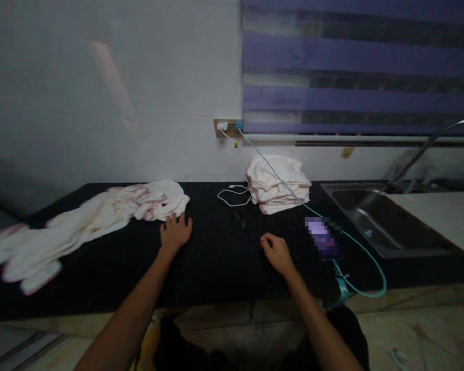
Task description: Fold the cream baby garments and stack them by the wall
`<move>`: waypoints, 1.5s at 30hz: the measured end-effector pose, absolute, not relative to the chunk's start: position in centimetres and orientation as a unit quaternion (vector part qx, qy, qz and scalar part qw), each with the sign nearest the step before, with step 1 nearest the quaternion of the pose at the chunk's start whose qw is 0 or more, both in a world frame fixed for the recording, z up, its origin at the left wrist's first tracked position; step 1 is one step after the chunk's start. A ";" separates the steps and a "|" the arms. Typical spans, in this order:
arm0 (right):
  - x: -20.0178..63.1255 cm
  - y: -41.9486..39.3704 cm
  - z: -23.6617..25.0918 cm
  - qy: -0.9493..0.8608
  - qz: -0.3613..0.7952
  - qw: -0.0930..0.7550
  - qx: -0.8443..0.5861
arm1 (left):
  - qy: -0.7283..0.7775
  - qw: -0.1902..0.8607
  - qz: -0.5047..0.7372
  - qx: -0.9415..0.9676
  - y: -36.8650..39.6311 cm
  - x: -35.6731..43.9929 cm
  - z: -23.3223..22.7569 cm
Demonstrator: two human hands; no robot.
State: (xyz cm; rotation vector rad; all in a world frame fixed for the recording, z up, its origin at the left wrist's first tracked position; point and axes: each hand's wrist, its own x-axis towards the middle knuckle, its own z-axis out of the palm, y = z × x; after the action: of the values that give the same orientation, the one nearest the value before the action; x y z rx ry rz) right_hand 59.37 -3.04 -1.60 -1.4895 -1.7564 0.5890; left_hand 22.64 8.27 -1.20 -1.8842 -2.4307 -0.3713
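At a black counter (224, 273), I stand between two lots of pale cloth, one folded and one loose. Far and right of centre, a stack of folded cloths (278, 178) sits squared up against the wall; that share looks finished. To the left, a heap of loose cloths (100, 214) trails in a crumpled run from the far middle to the near left, and I judge this part undone. How many pieces it holds, I cannot tell.

My left hand (176, 232) is open, palm down, fingers spread, at the near edge of the heap's right end; whether the fingertips press the fabric or stop just beside it is unclear. My right hand (276, 252) is loosely curled over the right side of the counter, with no cloth showing in it. The folded stack lies beyond that hand, near but apart; the loose heap is well to its left.

A teal cord (371, 260) crosses the front of the stack, and a phone (320, 237) lies right of my right hand, short of the sink (355, 211).
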 end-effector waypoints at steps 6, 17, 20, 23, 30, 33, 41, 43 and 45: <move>59.5 -2.8 -1.6 -0.688 0.221 0.351 -0.595 | -0.760 0.073 -0.122 -0.634 7.1 22.8 -1.3; 59.4 -3.1 -1.6 -0.687 0.218 0.364 -0.590 | -0.764 0.060 -0.127 -0.630 6.2 23.2 -0.7; 59.4 -3.1 -1.6 -0.687 0.218 0.365 -0.589 | -0.757 0.050 -0.108 -0.643 6.2 23.1 -0.9; 59.4 -2.9 -1.6 -0.689 0.216 0.353 -0.595 | -0.750 0.042 -0.096 -0.653 6.0 23.0 -0.9; 59.2 -2.9 -1.6 -0.688 0.211 0.343 -0.603 | -0.744 0.039 -0.076 -0.663 4.7 23.7 -0.1; 59.0 -2.9 -1.4 -0.691 0.197 0.330 -0.612 | -0.740 0.050 -0.065 -0.668 3.7 24.6 0.1; 58.4 -2.9 -1.0 -0.682 0.167 0.282 -0.654 | -0.695 0.023 -0.078 -0.714 -2.4 34.9 0.3; 58.5 -2.9 -1.0 -0.672 0.178 0.303 -0.651 | -0.647 0.006 -0.084 -0.758 -4.0 38.8 0.0; 58.6 -2.9 -1.2 -0.662 0.195 0.337 -0.641 | -0.582 -0.009 -0.086 -0.809 -5.1 41.6 -0.4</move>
State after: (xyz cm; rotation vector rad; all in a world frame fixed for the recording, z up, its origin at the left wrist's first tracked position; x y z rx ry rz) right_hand 58.62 -2.92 -1.18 -1.6710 -1.7249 0.5091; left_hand 41.62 -5.11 -0.43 -2.5568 -1.8380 -0.2704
